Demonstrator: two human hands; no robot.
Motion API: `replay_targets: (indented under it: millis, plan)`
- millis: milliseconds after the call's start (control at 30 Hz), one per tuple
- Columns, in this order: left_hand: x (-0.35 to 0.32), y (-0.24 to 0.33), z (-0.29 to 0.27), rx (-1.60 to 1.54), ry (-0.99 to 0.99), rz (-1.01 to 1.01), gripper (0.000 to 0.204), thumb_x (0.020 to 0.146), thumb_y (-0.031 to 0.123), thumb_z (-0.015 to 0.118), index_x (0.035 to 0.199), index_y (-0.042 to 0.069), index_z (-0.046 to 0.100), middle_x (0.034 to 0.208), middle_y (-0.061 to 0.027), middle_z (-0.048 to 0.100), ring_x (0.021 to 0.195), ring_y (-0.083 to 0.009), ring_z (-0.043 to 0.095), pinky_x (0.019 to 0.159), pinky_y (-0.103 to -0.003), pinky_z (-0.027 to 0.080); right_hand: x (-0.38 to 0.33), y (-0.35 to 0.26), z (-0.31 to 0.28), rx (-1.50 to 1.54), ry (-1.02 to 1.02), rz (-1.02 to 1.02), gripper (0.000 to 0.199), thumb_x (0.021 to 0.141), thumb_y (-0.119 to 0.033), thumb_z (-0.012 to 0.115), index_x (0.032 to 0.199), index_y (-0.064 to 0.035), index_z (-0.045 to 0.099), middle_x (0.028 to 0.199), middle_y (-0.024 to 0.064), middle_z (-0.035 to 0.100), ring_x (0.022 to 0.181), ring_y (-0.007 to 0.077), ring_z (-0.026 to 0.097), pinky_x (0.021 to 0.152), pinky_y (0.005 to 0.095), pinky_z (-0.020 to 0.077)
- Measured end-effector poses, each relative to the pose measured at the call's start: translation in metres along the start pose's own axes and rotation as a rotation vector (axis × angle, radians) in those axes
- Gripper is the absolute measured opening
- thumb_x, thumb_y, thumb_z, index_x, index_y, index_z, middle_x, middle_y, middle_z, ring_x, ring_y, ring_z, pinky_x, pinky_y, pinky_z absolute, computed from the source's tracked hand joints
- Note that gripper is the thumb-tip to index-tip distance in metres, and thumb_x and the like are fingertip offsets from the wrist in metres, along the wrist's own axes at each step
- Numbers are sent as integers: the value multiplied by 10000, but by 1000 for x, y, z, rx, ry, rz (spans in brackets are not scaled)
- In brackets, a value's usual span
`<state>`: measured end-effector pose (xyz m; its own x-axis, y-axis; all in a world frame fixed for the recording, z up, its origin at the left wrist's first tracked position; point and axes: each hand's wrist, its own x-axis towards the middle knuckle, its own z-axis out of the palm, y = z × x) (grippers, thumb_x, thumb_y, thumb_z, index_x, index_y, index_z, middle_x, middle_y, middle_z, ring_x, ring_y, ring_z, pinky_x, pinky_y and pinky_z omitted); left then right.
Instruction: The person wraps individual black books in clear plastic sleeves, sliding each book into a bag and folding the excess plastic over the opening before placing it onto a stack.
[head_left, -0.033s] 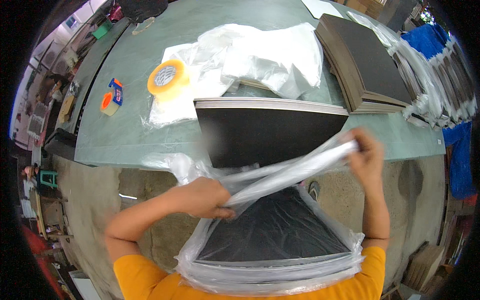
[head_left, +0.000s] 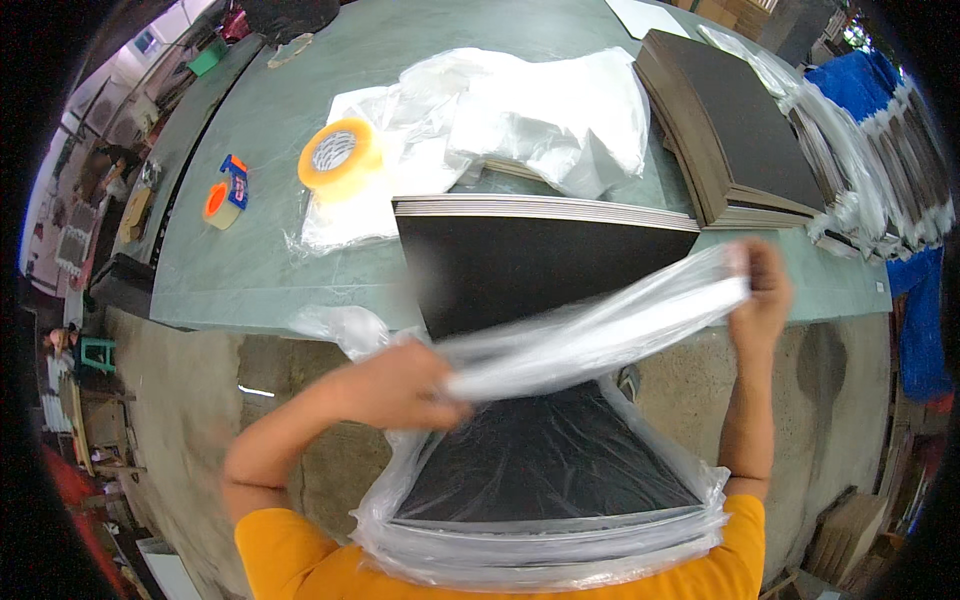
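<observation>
Between my two hands a strip of clear plastic film (head_left: pixel 590 345) is stretched on a slant, rising to the right. My left hand (head_left: pixel 405 385) is closed on its lower left end, somewhat blurred. Further right and higher, my right hand (head_left: pixel 762 295) pinches the other end. Close to my body, below the strip, lies a black panel wrapped in clear plastic (head_left: pixel 550 460), its edges bunched with film. Beyond the strip, a stack of black boards (head_left: pixel 540 255) with pale edges sits at the table's near edge, partly covered by the film.
On the green table (head_left: pixel 260 270) lie a big roll of clear tape (head_left: pixel 368 165), a tape dispenser (head_left: pixel 226 192) and a heap of plastic bags (head_left: pixel 540 110). Dark boards (head_left: pixel 735 130) are stacked at right, beside plastic-wrapped bundles (head_left: pixel 860 165).
My right hand has moved to the right and slightly up, and the film between my hands is spread wider. My left hand has shifted slightly.
</observation>
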<state>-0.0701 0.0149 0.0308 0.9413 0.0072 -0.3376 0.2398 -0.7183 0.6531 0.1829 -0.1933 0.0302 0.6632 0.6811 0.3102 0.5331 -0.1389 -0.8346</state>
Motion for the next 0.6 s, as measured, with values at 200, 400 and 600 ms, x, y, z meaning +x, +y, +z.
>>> replay_targets:
  millis: [200, 400, 600]
  plan:
    - [1, -31, -45, 297, 1430, -309, 353, 660, -19, 575, 995, 92, 564, 810, -94, 536, 623, -155, 509, 568, -276, 431, -18, -9, 42, -309, -74, -536, 405, 571, 37, 513, 969, -24, 556, 944, 119, 548, 881, 302, 525, 763, 384, 421]
    - [14, -14, -27, 606, 1011, -137, 663, 565, -123, 514, 1148, 193, 507, 1055, -71, 473, 649, -175, 509, 576, -280, 451, -2, 1, 24, -745, 154, -330, 660, 523, 164, 435, 1127, -87, 522, 1170, 144, 410, 1044, 298, 418, 845, 373, 371]
    - [1, -16, -26, 343, 1095, 233, 505, 533, -89, 575, 1006, 88, 588, 826, -85, 563, 622, -181, 527, 560, -278, 444, -26, 12, -20, -130, 84, -305, 467, 573, 138, 518, 999, -40, 588, 877, 110, 573, 759, 183, 554, 649, 269, 444]
